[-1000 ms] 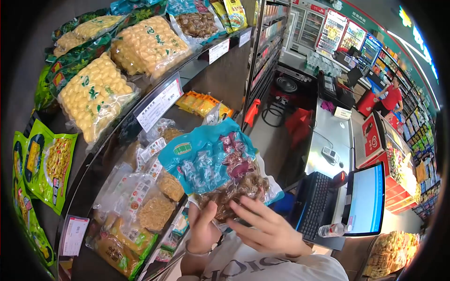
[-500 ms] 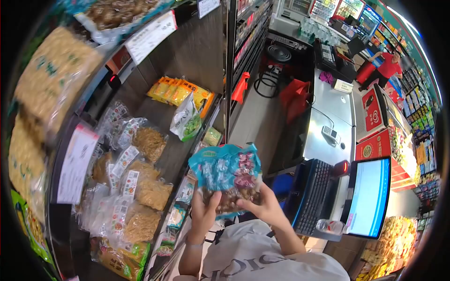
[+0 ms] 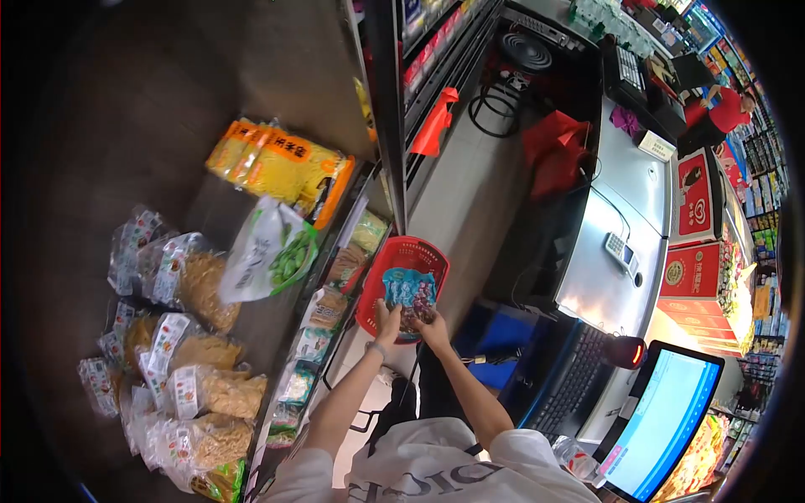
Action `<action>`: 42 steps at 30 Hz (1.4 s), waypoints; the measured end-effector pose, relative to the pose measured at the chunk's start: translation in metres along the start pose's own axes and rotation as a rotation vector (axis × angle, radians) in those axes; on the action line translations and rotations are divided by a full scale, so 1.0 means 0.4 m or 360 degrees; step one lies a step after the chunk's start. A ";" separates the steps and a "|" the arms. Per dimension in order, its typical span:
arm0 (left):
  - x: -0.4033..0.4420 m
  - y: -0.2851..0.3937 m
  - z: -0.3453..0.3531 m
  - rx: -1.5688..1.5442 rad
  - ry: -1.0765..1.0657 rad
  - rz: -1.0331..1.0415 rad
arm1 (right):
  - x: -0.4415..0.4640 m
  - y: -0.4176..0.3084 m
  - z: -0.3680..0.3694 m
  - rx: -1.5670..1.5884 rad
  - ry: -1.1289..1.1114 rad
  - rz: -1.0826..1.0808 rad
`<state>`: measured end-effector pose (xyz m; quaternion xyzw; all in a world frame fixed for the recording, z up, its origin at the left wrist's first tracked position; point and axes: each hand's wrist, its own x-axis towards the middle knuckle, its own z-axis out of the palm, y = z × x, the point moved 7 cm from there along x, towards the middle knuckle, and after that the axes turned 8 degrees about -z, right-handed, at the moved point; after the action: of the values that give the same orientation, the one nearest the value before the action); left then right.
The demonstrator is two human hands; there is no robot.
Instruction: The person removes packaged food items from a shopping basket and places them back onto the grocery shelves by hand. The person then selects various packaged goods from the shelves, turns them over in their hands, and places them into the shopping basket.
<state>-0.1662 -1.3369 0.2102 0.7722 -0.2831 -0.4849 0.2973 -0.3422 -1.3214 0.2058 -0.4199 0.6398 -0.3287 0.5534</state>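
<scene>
A blue, partly clear plastic bag (image 3: 408,287) with brown round pieces inside is over the red shopping basket (image 3: 444,267), within its rim. My left hand (image 3: 386,323) grips the bag's near left edge. On the near right edge, my right hand (image 3: 432,329) has its fingers closed on the same bag. Whether the bag touches the basket's floor, I cannot tell. To the left on the shelf lie a white and green bag of green pods (image 3: 291,256) and several yellow packs (image 3: 281,168).
Bags of tan dried food (image 3: 210,289) lie in a heap on the dark shelf to the left. On the right are a metal counter (image 3: 625,172), a keyboard (image 3: 562,373) and a monitor (image 3: 662,427). A person in red (image 3: 728,109) is farther back.
Both hands have moved the bag down and away from my body, from chest level to over the red basket, which now shows. My view has shifted too.
</scene>
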 end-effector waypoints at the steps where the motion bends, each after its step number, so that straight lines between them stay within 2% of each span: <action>1: 0.037 -0.021 0.018 -0.0037 0.0042 -0.0079 | 0.022 0.013 0.006 -0.0015 0.0017 0.0054; 4: 0.128 -0.035 0.054 -0.0118 -0.0118 -0.0162 | 0.077 0.042 0.010 -0.0238 0.0115 0.0113; 9: 0.238 -0.090 0.095 -0.0183 -0.0151 -0.0195 | 0.194 0.121 0.043 -0.0004 0.0155 0.0020; 11: 0.255 -0.093 0.086 0.0096 -0.0030 0.0165 | 0.230 0.119 0.039 0.0072 0.0022 -0.0094; 12: 0.238 -0.091 0.071 0.0111 -0.0037 0.0135 | 0.241 0.212 0.023 -0.0501 0.0209 -0.0117; 14: 0.191 0.019 0.030 0.0661 0.0080 0.0543 | 0.250 0.191 -0.008 -0.0366 0.0145 -0.0053; 15: 0.170 0.042 0.010 0.0619 0.0077 0.0668 | 0.240 0.157 -0.024 -0.0360 0.0150 -0.0051; 17: 0.101 0.132 -0.047 0.0434 -0.0031 0.0701 | 0.203 0.040 -0.074 0.0188 0.0312 -0.0185; 19: -0.033 0.255 -0.111 -0.0045 -0.0196 0.0664 | 0.127 -0.123 -0.138 0.0298 0.0395 -0.0307; 21: -0.222 0.453 -0.205 -0.0536 -0.0461 0.0445 | 0.067 -0.357 -0.198 0.0484 0.0480 -0.0476; 22: -0.339 0.570 -0.263 -0.0505 -0.0499 0.0507 | 0.008 -0.463 -0.228 0.0532 0.0471 -0.0488; 24: -0.489 0.742 -0.367 -0.0502 -0.0466 0.0676 | -0.054 -0.666 -0.265 0.0555 0.0486 -0.0629; 26: -0.637 0.903 -0.463 -0.0176 -0.0422 0.1503 | -0.113 -0.870 -0.278 0.0583 0.0472 -0.0909; 29: -0.811 1.062 -0.575 -0.0274 -0.0158 0.1953 | -0.210 -1.128 -0.260 0.0629 0.0351 -0.1383; 32: -0.957 1.172 -0.649 -0.0060 0.0200 0.2297 | -0.364 -1.368 -0.222 0.0708 0.0168 -0.1995; 33: -0.992 1.203 -0.667 -0.0065 0.0253 0.2331 | -0.416 -1.438 -0.213 0.0613 0.0134 -0.2186; 35: -1.051 1.257 -0.697 0.0062 0.0617 0.2373 | -0.513 -1.560 -0.201 0.0442 0.0069 -0.2563; 36: -1.068 1.286 -0.701 0.0058 0.0654 0.2389 | -0.549 -1.607 -0.195 0.0440 0.0038 -0.2717; 38: -1.091 1.333 -0.720 0.0053 0.1050 0.2348 | -0.602 -1.684 -0.180 0.0327 0.0015 -0.2950; 42: -1.058 1.420 -0.731 0.0076 0.1288 0.2359 | -0.601 -1.803 -0.161 0.0253 0.0244 -0.3193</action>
<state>-0.1390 -1.3521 0.9758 0.5070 -0.5983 0.1557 0.6005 -0.2721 -1.4185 0.9595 -0.7039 0.0011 -0.7103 0.0051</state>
